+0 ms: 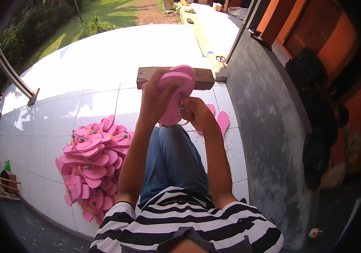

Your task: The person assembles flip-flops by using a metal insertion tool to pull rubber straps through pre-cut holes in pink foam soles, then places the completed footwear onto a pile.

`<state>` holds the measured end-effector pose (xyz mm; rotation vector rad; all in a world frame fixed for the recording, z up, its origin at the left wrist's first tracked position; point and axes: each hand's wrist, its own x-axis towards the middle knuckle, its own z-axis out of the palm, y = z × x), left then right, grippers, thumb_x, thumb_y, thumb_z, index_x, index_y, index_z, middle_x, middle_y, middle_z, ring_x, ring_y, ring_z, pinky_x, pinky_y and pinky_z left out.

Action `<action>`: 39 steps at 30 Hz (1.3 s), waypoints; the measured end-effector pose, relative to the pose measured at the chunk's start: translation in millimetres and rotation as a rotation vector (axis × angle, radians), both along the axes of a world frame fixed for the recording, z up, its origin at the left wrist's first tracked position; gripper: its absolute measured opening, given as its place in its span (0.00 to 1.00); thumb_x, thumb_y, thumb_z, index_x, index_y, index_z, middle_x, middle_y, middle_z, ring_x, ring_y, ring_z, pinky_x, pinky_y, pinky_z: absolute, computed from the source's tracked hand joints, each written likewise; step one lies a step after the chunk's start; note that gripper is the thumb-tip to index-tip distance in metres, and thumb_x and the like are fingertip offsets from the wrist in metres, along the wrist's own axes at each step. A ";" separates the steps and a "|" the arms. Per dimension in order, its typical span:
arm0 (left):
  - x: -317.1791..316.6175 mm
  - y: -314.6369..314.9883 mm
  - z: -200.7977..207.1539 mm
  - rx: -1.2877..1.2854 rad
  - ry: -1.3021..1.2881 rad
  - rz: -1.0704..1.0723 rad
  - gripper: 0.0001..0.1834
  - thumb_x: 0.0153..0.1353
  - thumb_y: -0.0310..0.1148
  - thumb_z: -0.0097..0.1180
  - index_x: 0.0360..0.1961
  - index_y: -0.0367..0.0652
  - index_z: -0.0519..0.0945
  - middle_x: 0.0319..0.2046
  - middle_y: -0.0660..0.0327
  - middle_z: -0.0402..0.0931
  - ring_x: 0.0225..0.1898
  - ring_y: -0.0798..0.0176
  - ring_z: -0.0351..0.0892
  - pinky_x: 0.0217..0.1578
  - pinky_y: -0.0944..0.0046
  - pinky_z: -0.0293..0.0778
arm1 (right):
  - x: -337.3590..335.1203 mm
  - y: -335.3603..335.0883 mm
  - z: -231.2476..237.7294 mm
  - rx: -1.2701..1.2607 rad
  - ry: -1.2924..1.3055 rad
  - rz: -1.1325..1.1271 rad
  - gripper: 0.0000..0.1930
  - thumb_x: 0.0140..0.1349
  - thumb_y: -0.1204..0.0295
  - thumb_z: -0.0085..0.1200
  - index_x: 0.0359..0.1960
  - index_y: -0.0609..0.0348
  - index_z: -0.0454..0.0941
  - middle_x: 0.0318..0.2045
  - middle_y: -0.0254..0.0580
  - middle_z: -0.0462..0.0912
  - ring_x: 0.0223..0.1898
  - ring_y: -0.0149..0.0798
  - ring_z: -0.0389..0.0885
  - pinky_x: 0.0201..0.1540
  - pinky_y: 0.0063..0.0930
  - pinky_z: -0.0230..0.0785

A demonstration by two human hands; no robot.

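Note:
In front of me, above my knees, my left hand (154, 99) is wrapped round a pair of pink flip-flops (173, 111) pressed together, toe ends pointing away. My thumb lies across the upper face. Close against the right edge of the flip-flops, my right hand (199, 114) is closed in a pinch. A small shiny metal piece shows at its fingertips, too small to name. A thin pink strip hangs just below it. Behind the flip-flops lies a wooden block (204, 79) on the tiles, partly covered by them.
A heap of pink flip-flops (89, 158) with small coloured bits lies on the tiled floor at left. Loose pink soles (222, 122) and scraps lie right of my knees. A grey ledge (269, 147) runs along the right. Scissors (221, 60) rest beyond the block.

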<state>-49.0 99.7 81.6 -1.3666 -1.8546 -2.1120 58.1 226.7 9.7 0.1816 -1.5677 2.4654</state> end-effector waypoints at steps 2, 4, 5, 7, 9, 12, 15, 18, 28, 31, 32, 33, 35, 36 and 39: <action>-0.7 -0.1 -1.7 -0.005 -0.001 0.003 0.13 0.61 0.32 0.64 0.42 0.36 0.78 0.33 0.54 0.84 0.36 0.66 0.84 0.36 0.65 0.78 | -14.1 5.6 0.6 0.003 0.083 -0.042 0.18 0.74 0.59 0.47 0.27 0.57 0.74 0.17 0.22 0.60 0.19 0.19 0.53 0.22 0.20 0.47; 1.1 -1.0 -4.6 -0.025 -0.049 0.018 0.13 0.61 0.32 0.63 0.42 0.36 0.78 0.33 0.54 0.84 0.36 0.66 0.84 0.36 0.65 0.78 | -3.3 -2.1 -3.8 0.037 -0.022 -0.085 0.19 0.74 0.58 0.45 0.26 0.55 0.71 0.16 0.23 0.58 0.18 0.20 0.51 0.22 0.21 0.45; 1.4 -5.3 -1.8 -0.041 -0.077 0.014 0.12 0.61 0.32 0.63 0.41 0.36 0.77 0.33 0.54 0.84 0.36 0.66 0.84 0.37 0.65 0.78 | 4.4 -12.3 2.0 0.087 -0.055 -0.100 0.19 0.75 0.58 0.44 0.26 0.54 0.70 0.16 0.23 0.57 0.18 0.21 0.50 0.22 0.22 0.44; 12.9 -15.6 -2.1 -0.054 -0.083 0.041 0.12 0.62 0.32 0.63 0.41 0.36 0.77 0.33 0.54 0.84 0.36 0.66 0.84 0.37 0.65 0.78 | 19.9 -26.9 13.8 0.200 -0.160 -0.218 0.17 0.74 0.59 0.45 0.29 0.57 0.71 0.17 0.25 0.62 0.20 0.22 0.57 0.24 0.21 0.51; 21.0 -17.0 -5.6 -0.049 -0.182 0.007 0.10 0.62 0.30 0.59 0.41 0.36 0.76 0.33 0.57 0.81 0.36 0.68 0.80 0.36 0.67 0.76 | 26.5 -43.9 28.7 0.485 -0.106 -0.532 0.16 0.74 0.59 0.46 0.32 0.59 0.72 0.20 0.27 0.68 0.25 0.23 0.65 0.27 0.21 0.60; 23.3 -18.5 -3.7 -0.050 -0.208 0.033 0.10 0.63 0.31 0.59 0.40 0.36 0.75 0.33 0.58 0.80 0.37 0.69 0.79 0.36 0.68 0.75 | 21.5 -50.0 32.0 0.562 -0.066 -0.846 0.19 0.72 0.57 0.48 0.54 0.60 0.70 0.43 0.41 0.80 0.40 0.29 0.76 0.44 0.28 0.69; 24.1 -18.0 -3.9 -0.033 -0.182 0.040 0.10 0.63 0.31 0.59 0.41 0.36 0.75 0.34 0.58 0.80 0.37 0.69 0.79 0.36 0.68 0.75 | 10.2 -54.4 41.0 0.342 0.032 -0.682 0.23 0.75 0.54 0.39 0.60 0.59 0.65 0.45 0.40 0.76 0.42 0.30 0.73 0.47 0.28 0.67; 29.5 -13.7 -12.2 0.020 -0.111 0.133 0.12 0.62 0.32 0.63 0.42 0.37 0.76 0.31 0.54 0.83 0.35 0.66 0.83 0.36 0.65 0.77 | 4.3 -56.0 33.7 0.349 0.025 -0.644 0.23 0.76 0.54 0.34 0.58 0.59 0.68 0.43 0.38 0.74 0.42 0.31 0.72 0.48 0.29 0.67; 124.0 -92.2 -30.3 0.301 0.034 -0.040 0.21 0.53 0.37 0.73 0.36 0.36 0.75 0.24 0.54 0.80 0.25 0.66 0.81 0.26 0.68 0.75 | 98.4 -130.6 3.2 0.463 0.172 -0.740 0.20 0.76 0.57 0.37 0.52 0.61 0.71 0.43 0.50 0.80 0.44 0.40 0.80 0.50 0.34 0.71; 129.4 -90.9 -32.3 0.046 -0.043 0.066 0.17 0.57 0.34 0.70 0.37 0.37 0.75 0.25 0.57 0.80 0.25 0.67 0.80 0.28 0.69 0.74 | 124.8 -146.2 25.1 0.482 -0.029 -0.770 0.21 0.71 0.60 0.50 0.56 0.63 0.68 0.45 0.56 0.80 0.47 0.48 0.82 0.50 0.38 0.73; 123.5 -84.3 -30.3 -0.054 -0.167 0.085 0.15 0.59 0.33 0.67 0.40 0.36 0.75 0.26 0.58 0.80 0.26 0.68 0.79 0.30 0.70 0.74 | 118.8 -141.0 21.4 0.604 -0.131 -0.801 0.20 0.68 0.64 0.55 0.56 0.63 0.69 0.45 0.57 0.80 0.47 0.49 0.82 0.48 0.37 0.74; 114.8 -78.5 -35.1 -0.057 -0.180 0.126 0.15 0.60 0.33 0.66 0.41 0.36 0.75 0.27 0.58 0.80 0.28 0.69 0.79 0.30 0.70 0.74 | 118.4 -135.5 19.4 0.657 -0.178 -0.749 0.21 0.68 0.65 0.55 0.58 0.63 0.69 0.46 0.58 0.79 0.47 0.50 0.82 0.48 0.37 0.74; 110.0 -76.8 -39.8 -0.085 -0.199 0.141 0.15 0.61 0.33 0.65 0.43 0.36 0.75 0.29 0.58 0.81 0.30 0.70 0.80 0.32 0.70 0.75 | 124.2 -126.5 21.3 0.683 -0.263 -0.657 0.22 0.68 0.66 0.55 0.59 0.64 0.69 0.45 0.55 0.80 0.46 0.44 0.81 0.48 0.35 0.73; 110.0 -76.8 -37.7 -0.109 -0.205 0.116 0.15 0.61 0.33 0.65 0.43 0.36 0.75 0.30 0.58 0.81 0.30 0.70 0.80 0.33 0.70 0.75 | 127.2 -122.2 24.7 0.656 -0.300 -0.617 0.22 0.68 0.66 0.55 0.60 0.64 0.69 0.43 0.53 0.81 0.46 0.39 0.81 0.49 0.32 0.72; 107.1 -80.8 -39.8 -0.195 -0.302 -0.036 0.16 0.62 0.34 0.65 0.44 0.36 0.75 0.33 0.58 0.81 0.33 0.71 0.79 0.36 0.69 0.76 | 135.9 -108.6 25.2 0.626 -0.399 -0.483 0.22 0.69 0.66 0.53 0.61 0.64 0.70 0.47 0.53 0.81 0.47 0.38 0.81 0.49 0.31 0.72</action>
